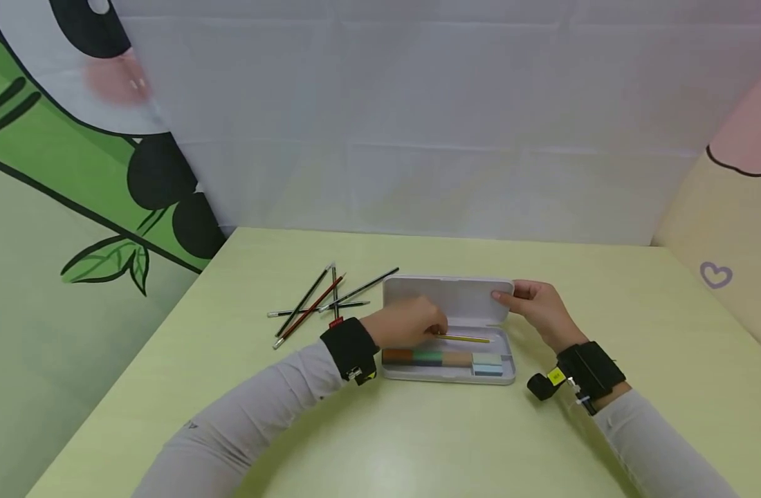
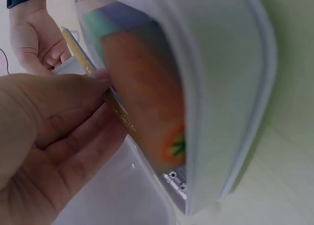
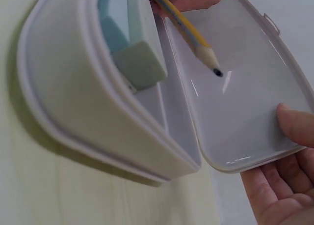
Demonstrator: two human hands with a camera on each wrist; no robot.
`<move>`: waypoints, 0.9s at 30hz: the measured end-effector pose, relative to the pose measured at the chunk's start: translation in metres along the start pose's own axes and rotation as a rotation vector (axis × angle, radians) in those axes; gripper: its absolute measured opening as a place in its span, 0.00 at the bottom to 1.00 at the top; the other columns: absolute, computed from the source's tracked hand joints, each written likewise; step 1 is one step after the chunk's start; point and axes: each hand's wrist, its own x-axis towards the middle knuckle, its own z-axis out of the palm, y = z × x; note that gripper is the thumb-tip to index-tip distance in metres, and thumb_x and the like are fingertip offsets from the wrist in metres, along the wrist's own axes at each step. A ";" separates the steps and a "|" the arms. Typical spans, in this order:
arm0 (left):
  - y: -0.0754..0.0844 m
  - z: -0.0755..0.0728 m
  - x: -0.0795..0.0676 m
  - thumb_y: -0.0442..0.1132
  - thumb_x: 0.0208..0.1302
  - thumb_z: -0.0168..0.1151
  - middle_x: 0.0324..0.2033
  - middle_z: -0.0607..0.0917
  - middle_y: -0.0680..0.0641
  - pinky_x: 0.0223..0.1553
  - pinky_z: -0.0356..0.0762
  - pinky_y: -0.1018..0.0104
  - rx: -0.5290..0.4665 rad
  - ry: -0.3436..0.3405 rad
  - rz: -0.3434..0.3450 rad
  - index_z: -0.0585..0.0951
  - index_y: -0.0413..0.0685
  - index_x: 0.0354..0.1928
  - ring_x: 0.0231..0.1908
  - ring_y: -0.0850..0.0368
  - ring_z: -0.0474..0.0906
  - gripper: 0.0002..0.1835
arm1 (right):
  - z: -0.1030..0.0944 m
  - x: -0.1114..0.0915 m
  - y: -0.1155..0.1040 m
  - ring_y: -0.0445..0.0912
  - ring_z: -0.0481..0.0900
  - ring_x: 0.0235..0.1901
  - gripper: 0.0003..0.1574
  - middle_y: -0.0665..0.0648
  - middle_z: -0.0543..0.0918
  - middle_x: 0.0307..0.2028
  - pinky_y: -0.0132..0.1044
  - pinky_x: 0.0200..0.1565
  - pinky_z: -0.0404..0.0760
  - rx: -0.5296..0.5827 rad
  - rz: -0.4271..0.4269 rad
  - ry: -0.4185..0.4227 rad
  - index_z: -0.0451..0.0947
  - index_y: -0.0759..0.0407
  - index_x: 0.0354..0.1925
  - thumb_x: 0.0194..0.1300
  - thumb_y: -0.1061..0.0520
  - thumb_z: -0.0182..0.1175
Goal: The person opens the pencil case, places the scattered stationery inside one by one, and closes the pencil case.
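A white pencil case [image 1: 510,360] lies on the table with its lid [image 1: 447,289] raised at the back. My left hand [image 1: 410,322] reaches over the case from the left and pinches a yellow pencil [image 1: 468,339] between thumb and fingers. That pencil's dark, sharpened tip [image 3: 217,72] points toward the right end of the case in the right wrist view. At the lid's right edge, my right hand [image 1: 539,310] grips it, thumb on the inner face and fingers behind. Along the front compartment sit a brown-and-green patterned block [image 1: 411,357] and a pale green and blue eraser [image 1: 487,364].
Several pencils, black, grey and one red [image 1: 312,311], lie crossed in a loose pile left of the case. The pale yellow table [image 1: 418,449] ends at a white cloth backdrop [image 1: 418,138]. Painted walls flank both sides.
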 end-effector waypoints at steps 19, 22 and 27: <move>0.006 0.000 0.006 0.33 0.65 0.61 0.26 0.84 0.53 0.29 0.66 0.77 0.170 0.000 -0.016 0.84 0.46 0.31 0.25 0.66 0.70 0.06 | -0.003 -0.001 0.002 0.31 0.79 0.40 0.33 0.32 0.84 0.32 0.27 0.48 0.78 0.028 -0.017 -0.012 0.77 0.70 0.54 0.63 0.45 0.64; 0.006 0.000 0.006 0.31 0.65 0.59 0.22 0.76 0.54 0.28 0.58 0.76 0.173 0.001 -0.010 0.82 0.45 0.27 0.24 0.64 0.62 0.08 | -0.003 -0.001 0.002 0.31 0.79 0.40 0.34 0.32 0.84 0.33 0.28 0.49 0.78 0.027 -0.015 -0.012 0.77 0.69 0.55 0.62 0.44 0.64; 0.005 -0.001 0.002 0.31 0.64 0.60 0.24 0.80 0.53 0.28 0.60 0.76 0.138 0.007 -0.005 0.83 0.45 0.29 0.24 0.64 0.63 0.06 | -0.003 -0.002 0.002 0.31 0.79 0.40 0.34 0.32 0.84 0.33 0.27 0.48 0.78 0.026 -0.016 -0.010 0.76 0.70 0.55 0.63 0.45 0.64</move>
